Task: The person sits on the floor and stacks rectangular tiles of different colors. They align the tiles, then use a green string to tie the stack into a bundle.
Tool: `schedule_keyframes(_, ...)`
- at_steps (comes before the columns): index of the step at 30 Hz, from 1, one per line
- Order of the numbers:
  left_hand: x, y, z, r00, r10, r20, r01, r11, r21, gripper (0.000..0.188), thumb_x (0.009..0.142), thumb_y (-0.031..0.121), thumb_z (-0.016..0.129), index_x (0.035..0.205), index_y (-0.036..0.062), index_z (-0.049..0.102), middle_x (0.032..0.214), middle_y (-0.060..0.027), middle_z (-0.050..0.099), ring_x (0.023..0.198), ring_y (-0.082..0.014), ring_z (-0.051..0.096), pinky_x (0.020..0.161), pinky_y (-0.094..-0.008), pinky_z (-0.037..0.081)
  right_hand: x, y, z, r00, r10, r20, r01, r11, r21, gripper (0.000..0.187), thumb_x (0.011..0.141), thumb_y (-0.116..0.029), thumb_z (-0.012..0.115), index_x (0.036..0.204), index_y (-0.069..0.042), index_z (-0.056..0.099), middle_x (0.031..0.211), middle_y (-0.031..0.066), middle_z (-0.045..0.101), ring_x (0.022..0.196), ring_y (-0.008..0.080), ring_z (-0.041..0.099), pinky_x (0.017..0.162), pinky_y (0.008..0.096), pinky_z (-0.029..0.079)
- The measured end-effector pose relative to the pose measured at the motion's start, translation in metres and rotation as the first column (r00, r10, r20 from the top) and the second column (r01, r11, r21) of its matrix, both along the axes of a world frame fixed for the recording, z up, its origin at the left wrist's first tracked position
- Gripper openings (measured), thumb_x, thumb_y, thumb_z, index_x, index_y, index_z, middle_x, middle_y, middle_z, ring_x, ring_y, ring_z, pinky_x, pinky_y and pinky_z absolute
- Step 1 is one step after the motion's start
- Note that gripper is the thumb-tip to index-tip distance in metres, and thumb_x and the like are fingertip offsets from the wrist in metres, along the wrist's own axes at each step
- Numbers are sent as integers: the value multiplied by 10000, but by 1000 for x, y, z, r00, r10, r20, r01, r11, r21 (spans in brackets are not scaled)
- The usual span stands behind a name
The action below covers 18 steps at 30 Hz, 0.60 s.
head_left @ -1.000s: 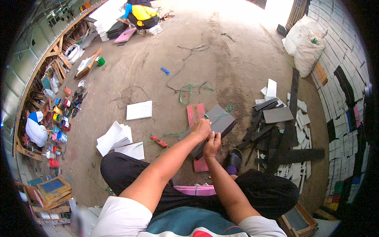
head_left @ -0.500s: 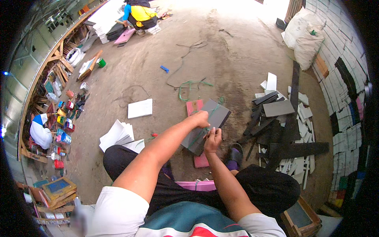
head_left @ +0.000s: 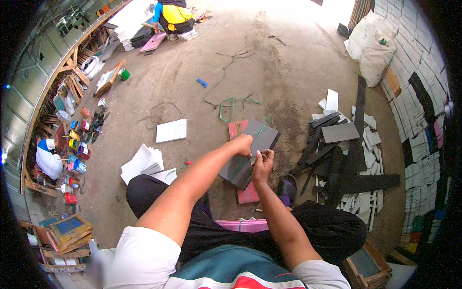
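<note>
In front of me lies a stack of dark grey sheets (head_left: 263, 139), set at an angle across pink boards (head_left: 248, 195) on the floor. Green string (head_left: 260, 132) runs around this stack. My left hand (head_left: 242, 144) is closed over the string at the middle of the stack, with its fingertips pointing down. Just right of it, my right hand (head_left: 263, 166) is raised slightly with curled fingers, pinching the string; the exact grip is partly hidden. Close to my lap is a pink stack (head_left: 245, 225) with green string around it.
Grey and white offcuts (head_left: 340, 133) lie heaped at right, beside long black strips (head_left: 365, 182). White sheets (head_left: 143, 164) and a white block (head_left: 171, 130) are at left. Loose green string (head_left: 226, 110) and a blue tool (head_left: 201, 83) lie ahead. A co-worker (head_left: 174, 18) crouches at the far left.
My right hand has moved slightly up and to the right, and its fingers have turned. My left hand has barely moved and stays closed over the stack.
</note>
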<state>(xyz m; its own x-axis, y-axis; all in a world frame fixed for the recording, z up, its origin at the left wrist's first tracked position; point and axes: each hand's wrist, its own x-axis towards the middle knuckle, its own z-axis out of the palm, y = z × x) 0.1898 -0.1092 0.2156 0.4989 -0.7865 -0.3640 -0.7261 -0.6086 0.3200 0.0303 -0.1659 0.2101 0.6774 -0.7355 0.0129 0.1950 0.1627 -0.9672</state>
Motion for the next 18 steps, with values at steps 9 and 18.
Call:
schedule_keyframes(9, -8, 7, -9, 998, 64, 11, -63, 991, -119, 416, 695, 318, 880, 875, -32, 745, 951, -253, 719, 952, -400, 711, 804, -482, 574, -5, -22, 14, 909, 6, -416, -353, 542, -762, 162, 964, -170, 609, 1026, -21, 597, 977, 238, 629, 876, 457, 641, 730, 538, 505)
schedule_keyframes(18, -17, 12, 5, 998, 57, -13, -59, 989, -137, 415, 695, 326, 889, 884, -14, 745, 948, -232, 724, 939, -390, 714, 779, -476, 569, -10, -37, -1, 788, -112, -605, -570, 236, -787, 203, 870, -223, 705, 966, -52, 654, 900, 179, 697, 841, 398, 688, 730, 495, 532)
